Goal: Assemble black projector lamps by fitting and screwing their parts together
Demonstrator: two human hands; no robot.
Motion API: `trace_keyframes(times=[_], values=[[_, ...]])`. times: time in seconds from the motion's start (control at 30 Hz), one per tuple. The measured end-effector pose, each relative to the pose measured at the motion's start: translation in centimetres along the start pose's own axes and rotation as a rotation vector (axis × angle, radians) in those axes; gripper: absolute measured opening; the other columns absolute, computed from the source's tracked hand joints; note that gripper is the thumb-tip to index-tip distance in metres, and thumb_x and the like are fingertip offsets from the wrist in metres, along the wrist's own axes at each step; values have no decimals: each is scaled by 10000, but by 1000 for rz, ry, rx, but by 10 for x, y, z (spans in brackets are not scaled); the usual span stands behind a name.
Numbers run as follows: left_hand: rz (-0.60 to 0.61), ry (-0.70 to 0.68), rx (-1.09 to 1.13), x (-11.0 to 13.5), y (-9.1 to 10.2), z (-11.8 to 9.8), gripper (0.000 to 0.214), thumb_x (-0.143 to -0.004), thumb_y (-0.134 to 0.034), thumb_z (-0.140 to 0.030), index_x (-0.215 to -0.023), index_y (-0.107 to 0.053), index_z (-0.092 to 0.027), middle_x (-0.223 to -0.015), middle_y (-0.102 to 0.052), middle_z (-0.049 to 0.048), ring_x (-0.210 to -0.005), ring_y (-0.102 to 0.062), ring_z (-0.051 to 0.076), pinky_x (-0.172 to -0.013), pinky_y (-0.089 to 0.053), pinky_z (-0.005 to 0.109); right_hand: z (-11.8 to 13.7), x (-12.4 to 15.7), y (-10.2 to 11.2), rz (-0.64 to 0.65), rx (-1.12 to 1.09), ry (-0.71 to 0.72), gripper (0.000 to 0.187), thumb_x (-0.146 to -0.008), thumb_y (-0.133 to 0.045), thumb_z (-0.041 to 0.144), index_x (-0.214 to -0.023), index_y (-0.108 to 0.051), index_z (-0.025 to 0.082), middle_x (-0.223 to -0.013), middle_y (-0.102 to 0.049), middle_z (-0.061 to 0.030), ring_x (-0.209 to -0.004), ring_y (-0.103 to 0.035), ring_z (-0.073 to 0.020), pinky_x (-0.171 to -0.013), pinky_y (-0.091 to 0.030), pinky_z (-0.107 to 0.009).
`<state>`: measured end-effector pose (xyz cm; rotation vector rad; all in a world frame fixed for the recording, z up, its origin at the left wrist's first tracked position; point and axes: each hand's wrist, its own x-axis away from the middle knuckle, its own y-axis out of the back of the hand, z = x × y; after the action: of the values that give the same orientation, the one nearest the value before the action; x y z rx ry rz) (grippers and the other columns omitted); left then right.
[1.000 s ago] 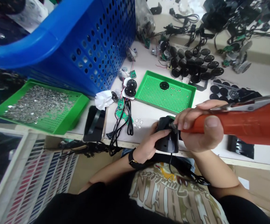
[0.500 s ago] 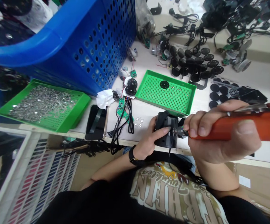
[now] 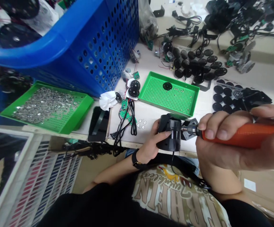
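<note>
My left hand (image 3: 149,146), with a black watch strap at the wrist, grips a black plastic housing (image 3: 172,142) at the table's front edge; the thumb lies across it. A black cord hangs from the housing toward my shirt. In my right hand (image 3: 218,156) is an orange electric screwdriver (image 3: 236,136), fingers wrapped round its body. Its metal bit (image 3: 185,128) points left at the housing's right side; whether it touches, I cannot tell. A dark angular part (image 3: 191,126) lies behind the bit.
A green tray (image 3: 148,98) holding a black disc and some screws sits beyond the housing. To the left are a blue basket (image 3: 104,47), a second green tray (image 3: 79,118) of screws, and a phone (image 3: 98,124). Black discs (image 3: 218,97), cords and circuit boards (image 3: 125,115) cover other spots.
My right hand has drawn the screwdriver to the right, so its bit has backed out of the housing's middle to its side. My left hand keeps its hold.
</note>
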<state>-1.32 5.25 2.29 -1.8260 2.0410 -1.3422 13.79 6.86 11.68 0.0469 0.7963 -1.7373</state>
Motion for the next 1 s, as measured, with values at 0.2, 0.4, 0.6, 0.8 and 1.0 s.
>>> trace_keyframes(times=[0.2,0.4,0.6,0.8,1.0], values=[[60,100,3,3,-3,-2,486,-670,-883,-302,-1082,-646,-200,-906,-730,-1,-750,-672,160,-761,-528,319,-12,0,-2,43,-5,141,259,-919,-621,453,-1057,-724,261,-581,-631,59,-471,-591,-136,-517,-568,-335],[85,127,34,2,-5,-3,500,-662,-892,-306,-1087,-659,-183,-904,-740,11,-755,-690,168,-759,-530,315,-18,1,-3,85,-31,155,276,-913,-620,442,-1061,-735,239,-571,-635,47,-470,-589,-146,-492,-569,-348],[119,47,-7,-1,-3,-1,388,-829,-800,-463,-1091,-684,-202,-949,-745,30,-845,-700,194,-784,-506,319,-17,4,-9,12,-3,128,238,-901,-639,443,-1023,-727,258,-547,-609,58,-438,-560,-150,-461,-556,-357],[93,62,-5,0,-6,0,384,-811,-826,-466,-1058,-683,-208,-941,-737,13,-845,-685,171,-799,-496,303,-14,6,-7,21,8,113,239,-888,-661,442,-1027,-728,259,-551,-618,54,-444,-573,-159,-483,-559,-364],[97,64,-28,2,-6,-1,399,-808,-817,-442,-1096,-684,-201,-939,-730,22,-828,-674,174,-774,-490,298,-8,4,-2,23,3,107,243,-902,-621,429,-1022,-728,248,-557,-628,48,-442,-571,-154,-486,-548,-360]])
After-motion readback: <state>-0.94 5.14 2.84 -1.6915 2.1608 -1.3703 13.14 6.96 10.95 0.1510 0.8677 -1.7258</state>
